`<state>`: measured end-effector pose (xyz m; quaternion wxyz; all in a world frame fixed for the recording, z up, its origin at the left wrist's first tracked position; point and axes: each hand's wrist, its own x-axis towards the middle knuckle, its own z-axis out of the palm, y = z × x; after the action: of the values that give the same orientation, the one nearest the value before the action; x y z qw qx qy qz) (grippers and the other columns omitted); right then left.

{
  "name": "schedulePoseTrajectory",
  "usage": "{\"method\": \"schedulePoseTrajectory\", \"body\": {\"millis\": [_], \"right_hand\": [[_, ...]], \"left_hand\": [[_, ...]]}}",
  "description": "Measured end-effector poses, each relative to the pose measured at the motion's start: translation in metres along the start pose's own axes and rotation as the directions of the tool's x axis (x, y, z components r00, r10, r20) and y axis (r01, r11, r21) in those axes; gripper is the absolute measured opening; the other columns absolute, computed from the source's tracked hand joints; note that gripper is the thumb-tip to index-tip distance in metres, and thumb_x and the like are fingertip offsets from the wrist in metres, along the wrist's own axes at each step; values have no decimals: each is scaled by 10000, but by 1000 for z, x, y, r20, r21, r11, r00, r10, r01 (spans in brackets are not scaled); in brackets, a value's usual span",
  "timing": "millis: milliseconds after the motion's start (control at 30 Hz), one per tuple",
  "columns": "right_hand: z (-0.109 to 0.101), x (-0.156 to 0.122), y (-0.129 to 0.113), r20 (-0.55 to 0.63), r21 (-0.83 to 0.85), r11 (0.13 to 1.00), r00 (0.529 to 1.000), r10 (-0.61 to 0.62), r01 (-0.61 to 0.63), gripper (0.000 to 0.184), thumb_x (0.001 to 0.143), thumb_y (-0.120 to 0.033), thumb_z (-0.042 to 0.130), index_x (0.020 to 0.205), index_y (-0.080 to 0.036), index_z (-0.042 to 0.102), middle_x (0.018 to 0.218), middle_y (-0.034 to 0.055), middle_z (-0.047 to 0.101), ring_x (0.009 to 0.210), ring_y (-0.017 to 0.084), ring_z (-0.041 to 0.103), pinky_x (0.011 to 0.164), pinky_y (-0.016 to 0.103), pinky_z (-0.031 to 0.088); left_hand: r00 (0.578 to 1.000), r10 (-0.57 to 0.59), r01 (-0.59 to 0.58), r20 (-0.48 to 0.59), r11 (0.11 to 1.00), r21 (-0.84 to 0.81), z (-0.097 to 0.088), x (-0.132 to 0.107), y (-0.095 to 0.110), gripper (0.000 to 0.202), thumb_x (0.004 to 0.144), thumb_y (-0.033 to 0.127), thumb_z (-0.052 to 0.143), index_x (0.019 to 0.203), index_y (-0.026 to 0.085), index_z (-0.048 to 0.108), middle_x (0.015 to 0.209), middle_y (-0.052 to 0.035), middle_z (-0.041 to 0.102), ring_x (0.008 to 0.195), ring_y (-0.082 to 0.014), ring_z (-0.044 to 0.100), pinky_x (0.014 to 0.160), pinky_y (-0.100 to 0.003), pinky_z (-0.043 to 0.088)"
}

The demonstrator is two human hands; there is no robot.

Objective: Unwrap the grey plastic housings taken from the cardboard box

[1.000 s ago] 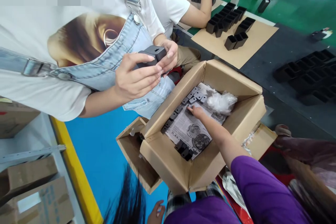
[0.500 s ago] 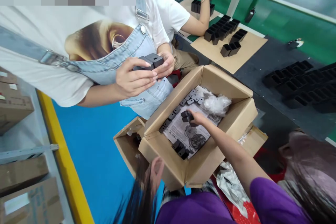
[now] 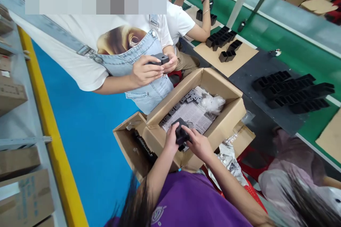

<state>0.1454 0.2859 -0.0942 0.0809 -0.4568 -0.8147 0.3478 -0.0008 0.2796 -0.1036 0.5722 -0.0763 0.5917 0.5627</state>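
Both of my hands hold a small black plastic box (image 3: 181,131) above the near end of an open cardboard carton (image 3: 221,127). My left hand (image 3: 171,137) grips its left side, and my right hand (image 3: 198,143) closes on its right side. Inside the carton, newspaper (image 3: 197,117) lines the bottom. Several more black boxes (image 3: 176,106) stand along its far-left side, and a crumpled clear plastic bag (image 3: 213,103) lies in the far-right corner. Whatever sits directly under my hands is partly hidden.
Across the carton stands a person in denim overalls (image 3: 153,88), holding black boxes (image 3: 161,57). Beyond, another person (image 3: 181,21) sits at the bench. Black boxes (image 3: 290,85) stand in rows on the dark mat to the right. A second carton (image 3: 130,124) adjoins mine on the left.
My right hand has drawn back from the carton's middle toward me with black boxes. My left hand has come into view and closed on the box too. The view has shifted.
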Motion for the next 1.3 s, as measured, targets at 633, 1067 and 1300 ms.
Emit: {"method": "schedulePoseTrajectory", "body": {"millis": [633,1067,1300], "right_hand": [[-32,-43,-53,90,980,156,977,192,-121,664,804,-485,761,1432,-340,600,1480,56,606,1179,254,667,864,401,656],[-43,-65,-72,-214,887,440,970,117,142,474,834,-468,798,1272,-310,707,1496,70,565,803,119,676,632,257,640],[-57,-93,-97,-483,696,636,872,72,333,640,899,-456,754,1479,-340,512,1522,91,562,1193,237,658,806,311,657]], "left_hand": [[858,301,-296,417,952,-76,-5,-94,49,317,660,342,770,926,189,689,994,-62,802,1032,-280,739,915,-349,573],[863,-276,339,423,937,-80,-4,-131,75,443,955,470,437,947,145,737,891,-85,782,790,-252,726,711,-404,597],[882,-205,295,424,942,-159,4,-162,68,491,984,525,406,1044,175,746,972,-82,785,927,-276,736,838,-449,607]]}}
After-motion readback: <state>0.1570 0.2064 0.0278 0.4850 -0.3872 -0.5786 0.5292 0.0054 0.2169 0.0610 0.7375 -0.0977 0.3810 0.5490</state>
